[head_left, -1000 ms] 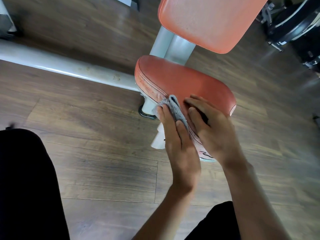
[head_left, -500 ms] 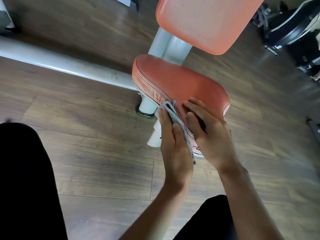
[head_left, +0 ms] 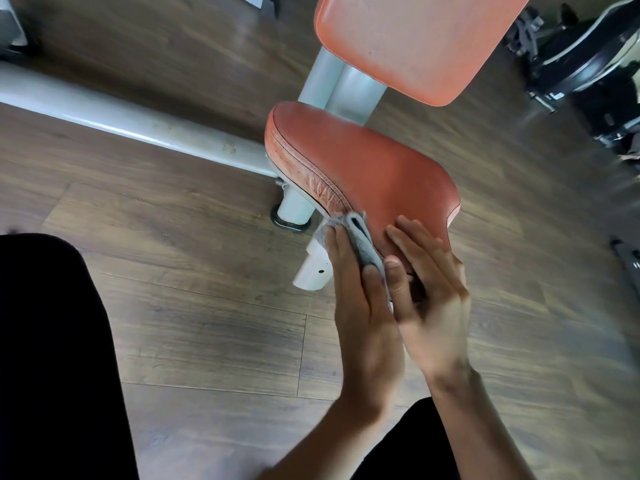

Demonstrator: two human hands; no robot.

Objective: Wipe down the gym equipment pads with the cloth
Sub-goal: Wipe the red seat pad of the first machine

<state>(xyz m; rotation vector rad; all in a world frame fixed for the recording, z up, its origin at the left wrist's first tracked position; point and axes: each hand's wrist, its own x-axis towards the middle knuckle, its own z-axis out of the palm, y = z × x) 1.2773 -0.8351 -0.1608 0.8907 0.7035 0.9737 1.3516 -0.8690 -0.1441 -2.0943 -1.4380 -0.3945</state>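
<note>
Grey cloth (head_left: 363, 244), red-orange pads (head_left: 363, 168) (brown wood-grain floor (head_left: 173, 306))

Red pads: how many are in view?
2. The seat pad sits mid-frame; the back pad is above it, cropped by the top edge. Others may be out of view.

**Site entry: gym floor**

Setting, as I log it from the feed: a gym. Items seen:
- one orange-red upholstered seat pad (head_left: 363, 168), worn and cracked along its stitched edge
- one matching back pad (head_left: 415, 39) above it
- pale grey steel frame tubes (head_left: 121, 119) carrying both pads
- one post (head_left: 294, 206) standing on wood-plank flooring (head_left: 207, 323)
- dark, blurred exercise machinery (head_left: 588, 57) at far right
</note>
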